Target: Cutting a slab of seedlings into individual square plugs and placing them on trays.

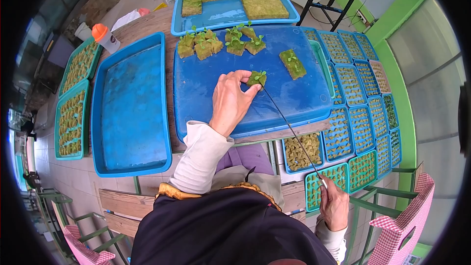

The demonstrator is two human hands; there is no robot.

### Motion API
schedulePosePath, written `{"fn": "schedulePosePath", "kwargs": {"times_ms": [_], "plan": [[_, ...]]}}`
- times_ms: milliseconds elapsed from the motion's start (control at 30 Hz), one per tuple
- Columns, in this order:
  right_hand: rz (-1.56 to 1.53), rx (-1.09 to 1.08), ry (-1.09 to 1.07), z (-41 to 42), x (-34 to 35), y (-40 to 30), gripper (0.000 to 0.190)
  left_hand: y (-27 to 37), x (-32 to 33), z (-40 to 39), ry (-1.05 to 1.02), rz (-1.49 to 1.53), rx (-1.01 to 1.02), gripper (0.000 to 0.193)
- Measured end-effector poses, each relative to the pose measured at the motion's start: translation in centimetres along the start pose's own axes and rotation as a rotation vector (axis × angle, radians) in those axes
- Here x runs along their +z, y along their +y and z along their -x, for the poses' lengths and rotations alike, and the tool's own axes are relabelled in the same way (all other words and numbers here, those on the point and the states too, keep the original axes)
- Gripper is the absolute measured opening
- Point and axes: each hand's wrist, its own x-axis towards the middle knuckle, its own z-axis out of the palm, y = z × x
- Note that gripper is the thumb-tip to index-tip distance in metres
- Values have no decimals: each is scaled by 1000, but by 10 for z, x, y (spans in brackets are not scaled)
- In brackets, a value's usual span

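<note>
Between the thumb and fingers of my left hand [232, 97] is a small sponge-like growing cube [256, 79] with a green seedling on top. My right hand [335, 204] grips the pale handle of a long, thin knife [288, 122]. Its dark blade slants up and left, with the tip at the cube, beside my left thumb. Whether the tip is in the cube or only against it, I cannot tell. Both cube and left hand are over a blue plastic surface [217, 77]. An oblong growing block with seedlings [293, 64] lies to the right. Separate seedling cubes [204, 46] sit farther back.
Behind the work surface, a blue tray [228, 25] holds larger growing slabs [263, 3]. Another blue tray [130, 106] stands left, near a shaker bottle with an orange lid [106, 38]. Many cube-filled trays [338, 132] cover the floor at right. A wooden bench [127, 200] is behind me.
</note>
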Motion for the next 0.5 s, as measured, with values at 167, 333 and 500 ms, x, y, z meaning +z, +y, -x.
{"fn": "schedulePosePath", "kwargs": {"times_ms": [167,333,500], "plan": [[-11,-56,-8,-19,2,-17,25,0,2,0,10,-14,9,33],[-2,-122,-75,-49,4,-32,14,-4,5,0,23,-30,35,31],[-65,-165,-97,-63,8,-34,10,-1,6,1,31,-75,45,26]]}}
